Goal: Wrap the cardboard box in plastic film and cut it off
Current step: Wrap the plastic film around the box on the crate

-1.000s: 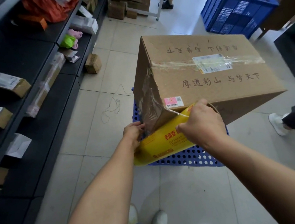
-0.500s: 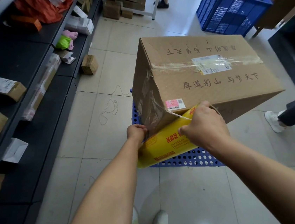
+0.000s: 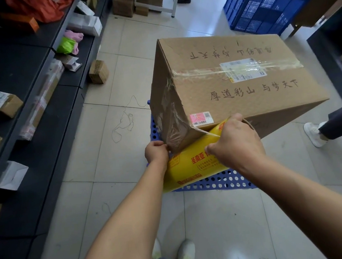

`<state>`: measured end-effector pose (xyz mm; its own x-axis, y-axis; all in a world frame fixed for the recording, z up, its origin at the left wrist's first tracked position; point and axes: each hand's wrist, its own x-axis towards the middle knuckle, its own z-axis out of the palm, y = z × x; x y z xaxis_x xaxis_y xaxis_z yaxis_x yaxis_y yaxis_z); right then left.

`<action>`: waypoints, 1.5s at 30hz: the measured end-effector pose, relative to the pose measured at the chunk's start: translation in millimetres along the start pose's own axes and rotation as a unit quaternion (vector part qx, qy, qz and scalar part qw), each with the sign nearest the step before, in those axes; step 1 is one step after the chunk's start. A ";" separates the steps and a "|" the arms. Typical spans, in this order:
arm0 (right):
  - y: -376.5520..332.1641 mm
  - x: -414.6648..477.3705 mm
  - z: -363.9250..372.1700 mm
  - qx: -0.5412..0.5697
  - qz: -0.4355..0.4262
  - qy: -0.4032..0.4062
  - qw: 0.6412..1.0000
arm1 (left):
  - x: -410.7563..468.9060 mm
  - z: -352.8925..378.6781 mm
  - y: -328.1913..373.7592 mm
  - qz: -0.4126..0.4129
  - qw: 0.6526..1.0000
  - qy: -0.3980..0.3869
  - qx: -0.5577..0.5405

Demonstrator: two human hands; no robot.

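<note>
Cardboard box point(image 3: 235, 83): large, tilted, taped along its top seam, with a white shipping label on top and a pink barcode sticker by its near corner.
Perforated blue crate point(image 3: 214, 183): directly under the box and carrying it; its near edge shows below the box.
Roll of plastic film point(image 3: 193, 165): yellow with red print, lying slantwise against the box's near lower edge and touching it.
Film point(image 3: 174, 129): a clear, wrinkled sheet over the box's left end face, running round the near corner to the roll.
Left hand point(image 3: 156, 154): at the box's near lower corner, fingers curled against the film-covered end face; whether they pinch the film or the roll's end cannot be told.
Right hand point(image 3: 235, 141): at the box's near edge, fingers curled over the roll and thumb on its near side, gripping it.
Shelves point(image 3: 13, 104): dark, left of the box, with small parcels on them.
Small carton point(image 3: 98, 71): on the floor left of the box, near the shelves.
Thread point(image 3: 122, 124): loose loops on the tiles just left of the box.
Second blue crate point(image 3: 264, 1): beyond the box, well apart.
White shoe point(image 3: 313, 134): another person's, right of the box.
</note>
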<state>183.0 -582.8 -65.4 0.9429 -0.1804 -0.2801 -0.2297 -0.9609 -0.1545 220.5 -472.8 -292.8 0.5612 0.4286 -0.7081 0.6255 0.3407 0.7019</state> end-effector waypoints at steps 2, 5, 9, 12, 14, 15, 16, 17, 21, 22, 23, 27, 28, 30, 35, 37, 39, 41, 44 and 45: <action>-1.0 -0.3 -1.1 0.001 0.001 0.001 1.000 | -7.7 -4.4 -1.2 0.012 0.999 -0.031 -0.011; 0.7 -3.8 -2.2 0.013 -0.011 -0.008 1.000 | -12.9 -13.7 0.6 0.006 0.997 -0.078 -0.023; 12.6 -11.6 -4.3 0.038 -0.044 -0.053 0.997 | -8.5 -26.3 -2.8 0.017 0.986 -0.162 0.027; 14.1 -11.2 -8.2 -0.005 -0.071 -0.052 0.996 | -9.1 -31.3 -6.7 0.030 0.976 -0.203 0.074; 9.9 -10.9 -10.3 -0.027 -0.074 -0.041 0.996 | -11.7 -30.1 -6.0 0.025 0.972 -0.219 0.079; 7.7 -11.2 -11.2 -0.038 -0.073 -0.036 0.996 | -14.3 -28.9 -4.2 0.023 0.971 -0.225 0.076; 6.5 -12.4 -11.9 -0.049 -0.075 -0.032 0.995 | -16.8 -27.9 -2.8 0.020 0.971 -0.227 0.078; 5.8 -13.6 -12.5 -0.058 -0.083 -0.029 0.994 | -18.1 -25.9 -1.9 0.020 0.971 -0.226 0.080; 8.5 -21.8 -15.4 -0.091 -0.130 -0.034 0.987 | -21.4 -16.1 -0.9 0.027 0.976 -0.202 0.079; 9.6 -23.2 -14.9 -0.103 -0.143 -0.042 0.983 | -22.6 -14.8 -0.5 0.027 0.977 -0.197 0.073; 10.7 -23.1 -14.5 -0.114 -0.153 -0.049 0.980 | -23.2 -13.1 -0.8 0.028 0.979 -0.192 0.065; 14.6 -7.0 -17.5 -0.097 -0.126 -0.042 0.986 | -28.0 -7.0 -2.0 0.025 0.983 -0.175 0.040; 16.6 -1.0 -17.3 -0.087 -0.115 -0.041 0.989 | -28.7 -6.4 -2.2 0.025 0.984 -0.171 0.037; 22.3 8.3 -16.3 -0.068 -0.103 -0.045 0.991 | -28.3 -4.6 -4.6 0.020 0.985 -0.170 0.026; 41.2 13.4 -12.7 -0.024 -0.127 -0.009 0.992 | -32.0 -3.4 -7.8 0.006 0.984 -0.176 -0.021; 53.9 7.6 -11.1 -0.001 -0.179 -0.006 0.984 | -33.5 -3.4 -8.7 0.005 0.984 -0.178 -0.024; 70.3 1.9 -9.8 0.009 -0.235 -0.041 0.971 | -34.2 -3.2 -9.9 0.007 0.983 -0.180 -0.023; 84.3 1.9 -11.4 -0.036 -0.283 -0.070 0.956 | -32.9 -2.8 -11.3 0.012 0.984 -0.178 -0.020; 90.7 6.7 -17.7 -0.116 -0.311 -0.063 0.941 | -31.9 -1.8 -12.3 0.012 0.985 -0.173 -0.021; 88.8 6.6 -18.7 -0.127 -0.318 -0.059 0.938 | -31.4 -1.4 -12.2 0.013 0.985 -0.170 -0.018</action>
<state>173.3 -673.2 -63.2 0.8327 0.4569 -0.3130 0.4498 -0.8876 -0.0989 194.5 -489.3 -279.0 0.7291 0.1353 -0.6709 0.5929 0.3650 0.7178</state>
